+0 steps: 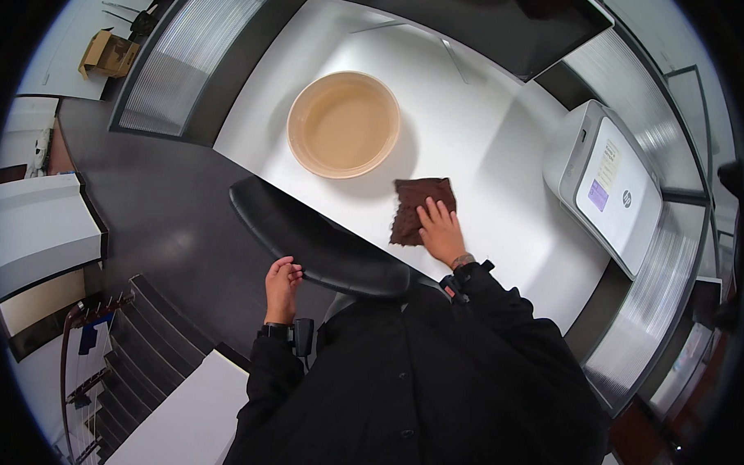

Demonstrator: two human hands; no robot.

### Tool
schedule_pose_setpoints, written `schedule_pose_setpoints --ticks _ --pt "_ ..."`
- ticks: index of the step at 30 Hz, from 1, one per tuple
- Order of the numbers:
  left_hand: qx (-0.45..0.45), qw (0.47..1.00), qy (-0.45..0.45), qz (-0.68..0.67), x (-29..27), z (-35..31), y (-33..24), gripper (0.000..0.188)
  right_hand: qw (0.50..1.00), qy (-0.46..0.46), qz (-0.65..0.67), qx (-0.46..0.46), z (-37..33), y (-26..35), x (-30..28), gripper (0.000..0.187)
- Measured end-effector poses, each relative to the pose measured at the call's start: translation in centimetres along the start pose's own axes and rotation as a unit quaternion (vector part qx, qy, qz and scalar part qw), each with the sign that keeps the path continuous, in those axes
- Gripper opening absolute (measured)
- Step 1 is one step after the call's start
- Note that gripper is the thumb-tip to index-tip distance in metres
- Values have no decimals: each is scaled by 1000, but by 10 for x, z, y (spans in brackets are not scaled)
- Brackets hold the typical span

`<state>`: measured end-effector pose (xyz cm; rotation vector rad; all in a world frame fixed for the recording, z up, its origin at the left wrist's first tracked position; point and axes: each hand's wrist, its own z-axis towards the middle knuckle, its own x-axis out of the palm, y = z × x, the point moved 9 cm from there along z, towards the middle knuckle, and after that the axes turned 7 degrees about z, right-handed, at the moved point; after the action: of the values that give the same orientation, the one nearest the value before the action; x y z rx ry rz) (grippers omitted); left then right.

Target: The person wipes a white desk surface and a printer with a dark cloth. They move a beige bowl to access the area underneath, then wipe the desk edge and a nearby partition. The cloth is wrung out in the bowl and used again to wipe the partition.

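My right hand [442, 232] lies flat on a dark brown cloth [409, 203], its fingers stretched over the cloth's right part. The cloth is spread on the white table [502, 253], close to the near edge, with a ragged left side. To its upper left stands a round peach-coloured basin [303, 155] holding what looks like cloudy water. My left hand [283, 288] hangs off the table beside a black chair back [322, 251]. Its fingers are loosely bent and a little apart, with nothing visible in them.
A white and grey printer [607, 187] stands at the table's right side. Dark-framed ribbed partitions [177, 66] border the table left and right. A dark screen or panel [510, 28] is at the back. Stairs [159, 332] lie lower left, and a cardboard box [109, 54] upper left.
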<state>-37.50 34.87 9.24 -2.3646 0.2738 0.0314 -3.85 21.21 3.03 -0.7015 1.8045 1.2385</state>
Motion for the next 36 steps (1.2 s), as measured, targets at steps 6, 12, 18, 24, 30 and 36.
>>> schedule_pose_setpoints --ticks 6,12,18,24,30,36 --pt "15 999 -35 -8 4 -4 4 16 997 -36 -21 72 24 -87 -36 54" --pt "7 998 -64 -18 7 -2 7 17 982 -51 -15 180 52 -181 -70 56" --pt "-37 994 -77 -62 10 0 9 18 966 -114 14 232 84 -220 -92 55" --pt "-21 996 -74 -49 14 0 5 20 970 -97 0 223 111 -211 -89 55" --pt "-25 997 -74 -27 12 -2 3 23 984 -90 -72 140 150 -137 -70 55" --pt "-17 999 -5 38 19 -6 -3 25 995 -59 -82 22 158 -20 -14 54"
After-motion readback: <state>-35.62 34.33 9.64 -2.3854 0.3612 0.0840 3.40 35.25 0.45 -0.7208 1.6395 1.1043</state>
